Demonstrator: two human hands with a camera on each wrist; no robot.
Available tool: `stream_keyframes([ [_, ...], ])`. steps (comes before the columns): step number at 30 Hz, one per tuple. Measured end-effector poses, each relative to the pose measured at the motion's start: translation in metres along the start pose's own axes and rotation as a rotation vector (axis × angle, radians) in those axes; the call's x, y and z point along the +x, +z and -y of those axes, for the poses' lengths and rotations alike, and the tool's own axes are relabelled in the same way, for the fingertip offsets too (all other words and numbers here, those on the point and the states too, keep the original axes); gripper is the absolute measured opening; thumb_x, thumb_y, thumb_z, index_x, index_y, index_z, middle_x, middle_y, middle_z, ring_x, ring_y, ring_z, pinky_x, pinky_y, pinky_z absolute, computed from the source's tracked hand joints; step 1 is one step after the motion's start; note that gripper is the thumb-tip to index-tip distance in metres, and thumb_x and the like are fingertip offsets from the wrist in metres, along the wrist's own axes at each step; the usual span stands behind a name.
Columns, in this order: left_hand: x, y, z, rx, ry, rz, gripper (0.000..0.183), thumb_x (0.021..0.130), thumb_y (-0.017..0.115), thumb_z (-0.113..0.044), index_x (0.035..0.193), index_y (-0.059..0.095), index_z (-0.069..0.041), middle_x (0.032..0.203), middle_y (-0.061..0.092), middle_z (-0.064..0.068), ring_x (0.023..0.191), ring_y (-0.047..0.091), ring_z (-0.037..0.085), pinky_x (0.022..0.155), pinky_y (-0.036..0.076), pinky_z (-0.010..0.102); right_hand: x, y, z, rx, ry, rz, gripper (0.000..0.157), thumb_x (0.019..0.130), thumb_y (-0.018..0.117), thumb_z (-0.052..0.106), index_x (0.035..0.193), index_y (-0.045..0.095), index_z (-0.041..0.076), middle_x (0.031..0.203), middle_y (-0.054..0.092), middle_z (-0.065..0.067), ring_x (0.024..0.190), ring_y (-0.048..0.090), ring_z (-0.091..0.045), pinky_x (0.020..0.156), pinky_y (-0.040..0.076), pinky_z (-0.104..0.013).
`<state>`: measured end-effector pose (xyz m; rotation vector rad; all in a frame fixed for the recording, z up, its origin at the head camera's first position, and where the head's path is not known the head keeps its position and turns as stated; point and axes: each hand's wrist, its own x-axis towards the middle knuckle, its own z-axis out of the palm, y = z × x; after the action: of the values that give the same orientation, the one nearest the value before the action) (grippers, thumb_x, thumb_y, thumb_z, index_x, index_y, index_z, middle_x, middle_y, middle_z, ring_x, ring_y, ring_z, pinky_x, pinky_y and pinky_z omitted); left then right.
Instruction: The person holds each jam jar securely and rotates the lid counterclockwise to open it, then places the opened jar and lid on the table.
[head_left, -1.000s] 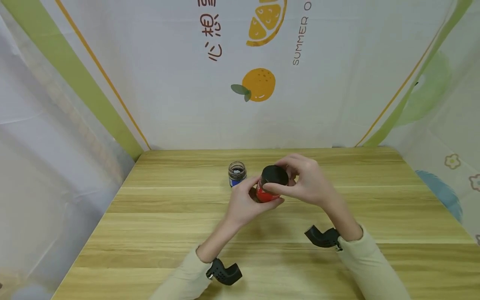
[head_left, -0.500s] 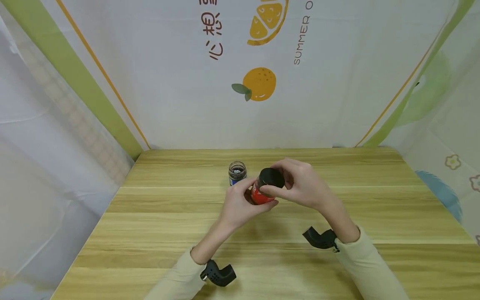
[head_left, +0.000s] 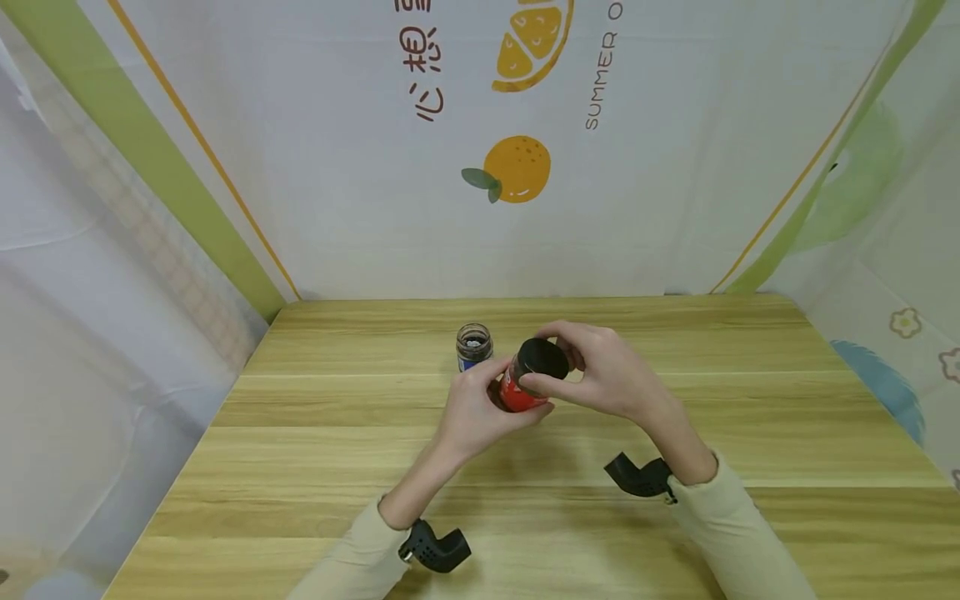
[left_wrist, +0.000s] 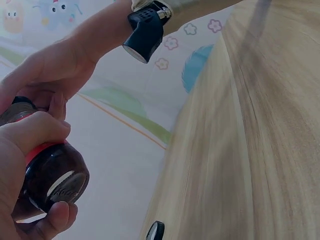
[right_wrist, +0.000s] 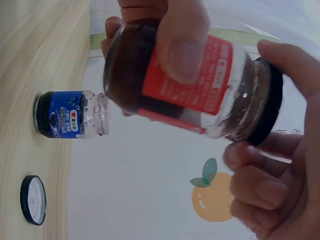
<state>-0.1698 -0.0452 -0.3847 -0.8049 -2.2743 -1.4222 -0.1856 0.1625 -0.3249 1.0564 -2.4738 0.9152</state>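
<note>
Seen from the head, the red-labelled jar (head_left: 517, 395) has room at six o'clock between the forearms (head_left: 426, 490), the blue-labelled jar (head_left: 472, 353) blocking ten.

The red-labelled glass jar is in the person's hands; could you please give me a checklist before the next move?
1. Left hand gripping the red-labelled glass jar: ok.
2. Right hand holding its round black lid: ok.
3. Lid loosened: cannot tell.
4. Jar upright: not ok, tilted.
5. Blue-labelled glass jar upright on the wooden table: ok, uncovered.
6. Separate round black lid on the table: ok, inner face up.
</note>
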Motion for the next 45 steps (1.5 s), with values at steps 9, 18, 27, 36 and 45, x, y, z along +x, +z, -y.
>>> stream_keyframes([
  [9, 0.0, -0.005, 0.002, -0.072, -0.024, 0.087, 0.04, 0.073, 0.092, -0.017, 0.107, 0.074, -0.009, 0.094, 0.074, 0.001, 0.079, 0.068, 0.009, 0.069, 0.058, 0.026, 0.0, 0.009, -0.007, 0.01, -0.155, -0.11, 0.053, 0.089, 0.065, 0.064, 0.107, 0.067, 0.015, 0.072, 0.051, 0.012, 0.061, 0.047, -0.009, 0.05, 0.039, -0.024],
  [18, 0.003, -0.011, 0.003, -0.134, -0.056, 0.169, 0.039, 0.072, 0.092, -0.016, 0.107, 0.075, -0.013, 0.091, 0.074, -0.005, 0.078, 0.067, 0.008, 0.068, 0.058, 0.029, 0.0, 0.013, -0.008, 0.042, -0.225, -0.137, 0.058, 0.09, 0.061, 0.066, 0.109, 0.069, 0.012, 0.08, 0.061, 0.011, 0.064, 0.047, -0.003, 0.053, 0.042, -0.023],
  [27, 0.004, -0.016, 0.003, -0.296, -0.089, 0.287, 0.035, 0.074, 0.089, -0.01, 0.106, 0.074, -0.01, 0.093, 0.073, -0.002, 0.081, 0.069, 0.014, 0.069, 0.059, 0.034, 0.0, 0.01, -0.008, 0.167, -0.285, -0.101, 0.054, 0.092, 0.065, 0.057, 0.115, 0.068, 0.009, 0.094, 0.068, 0.003, 0.07, 0.055, -0.006, 0.057, 0.048, -0.019],
  [36, 0.004, -0.018, 0.001, -0.329, -0.109, 0.344, 0.034, 0.074, 0.088, -0.008, 0.104, 0.073, -0.009, 0.091, 0.073, -0.003, 0.079, 0.069, 0.013, 0.069, 0.058, 0.032, 0.0, 0.007, -0.006, 0.232, -0.292, -0.062, 0.052, 0.09, 0.07, 0.054, 0.116, 0.068, 0.009, 0.094, 0.067, 0.004, 0.071, 0.058, -0.007, 0.057, 0.051, -0.02],
  [45, 0.003, -0.022, 0.002, -0.429, -0.101, 0.43, 0.03, 0.076, 0.084, -0.002, 0.103, 0.072, -0.001, 0.091, 0.073, 0.002, 0.078, 0.068, 0.014, 0.07, 0.058, 0.031, 0.0, 0.007, -0.003, 0.283, -0.342, -0.032, 0.048, 0.092, 0.071, 0.048, 0.118, 0.067, 0.008, 0.098, 0.069, 0.002, 0.076, 0.063, -0.008, 0.062, 0.055, -0.02],
])
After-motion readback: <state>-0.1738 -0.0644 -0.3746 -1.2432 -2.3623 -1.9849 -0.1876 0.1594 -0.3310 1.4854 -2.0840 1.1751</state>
